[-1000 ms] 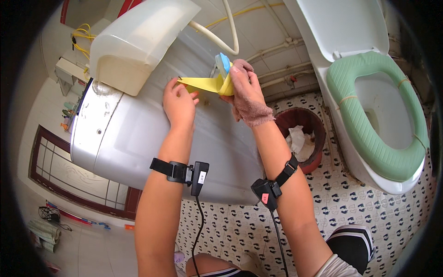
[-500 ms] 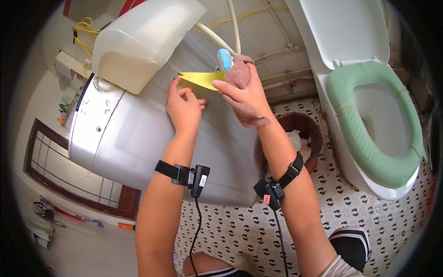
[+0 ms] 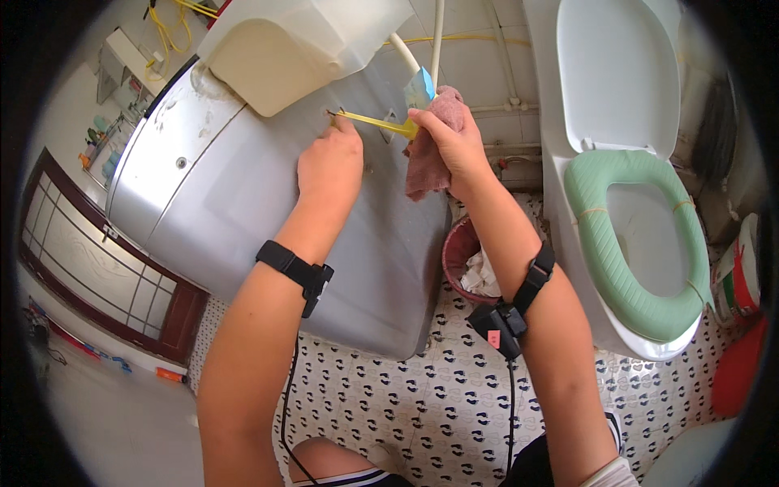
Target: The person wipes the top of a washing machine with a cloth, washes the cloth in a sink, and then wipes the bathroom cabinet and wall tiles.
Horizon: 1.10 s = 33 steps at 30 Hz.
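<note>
My right hand (image 3: 461,150) is closed around a crumpled brownish-pink cloth (image 3: 430,166). A thin yellow piece (image 3: 375,121) with a light blue part (image 3: 420,88) is held along with it, by the thumb. The yellow piece stretches left, seen nearly edge-on, and its far end meets my left fingertips. My left hand (image 3: 331,162) is closed there, knuckles up, beside a small dark bit against the grey appliance's side (image 3: 381,235). What exactly the left fingers pinch is hidden.
A translucent bin (image 3: 284,61) sits on the appliance. Right of it stand a dark red wastebasket (image 3: 454,252) with crumpled white paper and a toilet with a green padded seat cover (image 3: 596,260). Pale pipes (image 3: 439,40) run behind; at left is a framed door (image 3: 105,243).
My left hand has turned knuckles-up, its spread fingers closing at the yellow piece's tip. That piece has turned from broad side to edge. My head view has shifted.
</note>
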### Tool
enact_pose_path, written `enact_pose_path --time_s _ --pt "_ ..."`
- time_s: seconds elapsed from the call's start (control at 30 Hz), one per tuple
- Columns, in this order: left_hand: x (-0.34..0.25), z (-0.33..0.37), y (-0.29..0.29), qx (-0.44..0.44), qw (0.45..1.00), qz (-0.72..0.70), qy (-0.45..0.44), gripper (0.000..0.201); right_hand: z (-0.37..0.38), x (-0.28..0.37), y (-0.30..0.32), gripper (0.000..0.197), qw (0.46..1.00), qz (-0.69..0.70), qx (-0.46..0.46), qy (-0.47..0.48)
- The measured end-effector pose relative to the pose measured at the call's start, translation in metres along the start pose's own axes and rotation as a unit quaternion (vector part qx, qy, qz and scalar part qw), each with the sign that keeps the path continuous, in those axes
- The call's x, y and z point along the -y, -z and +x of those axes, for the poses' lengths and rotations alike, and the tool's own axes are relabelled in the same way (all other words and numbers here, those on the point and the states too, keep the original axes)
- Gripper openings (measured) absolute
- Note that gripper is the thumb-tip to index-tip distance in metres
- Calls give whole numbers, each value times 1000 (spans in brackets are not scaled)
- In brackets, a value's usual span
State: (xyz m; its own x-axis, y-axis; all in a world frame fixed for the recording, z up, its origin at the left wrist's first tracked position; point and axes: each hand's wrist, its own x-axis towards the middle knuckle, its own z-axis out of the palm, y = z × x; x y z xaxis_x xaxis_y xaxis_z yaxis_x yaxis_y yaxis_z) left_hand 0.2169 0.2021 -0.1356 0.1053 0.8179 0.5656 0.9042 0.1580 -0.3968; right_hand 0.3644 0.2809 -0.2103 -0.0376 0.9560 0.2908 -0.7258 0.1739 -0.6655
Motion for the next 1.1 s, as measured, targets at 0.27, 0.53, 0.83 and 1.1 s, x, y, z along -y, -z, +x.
enact_pose_path --time_s 0.27,0.53,0.83,1.1 --pt "4 5 1 14 991 124 -51 38 8 15 -9 62 999 4 0 -47" --pt "-2 -6 17 62 992 104 -19 42 -17 12 -3 67 996 41 34 -67" --pt "-46 -36 -11 90 698 -660 263 55 -30 -9 -2 50 995 60 37 67" --pt "-63 -19 17 -168 872 -456 52 41 -29 -23 3 53 985 163 30 54"
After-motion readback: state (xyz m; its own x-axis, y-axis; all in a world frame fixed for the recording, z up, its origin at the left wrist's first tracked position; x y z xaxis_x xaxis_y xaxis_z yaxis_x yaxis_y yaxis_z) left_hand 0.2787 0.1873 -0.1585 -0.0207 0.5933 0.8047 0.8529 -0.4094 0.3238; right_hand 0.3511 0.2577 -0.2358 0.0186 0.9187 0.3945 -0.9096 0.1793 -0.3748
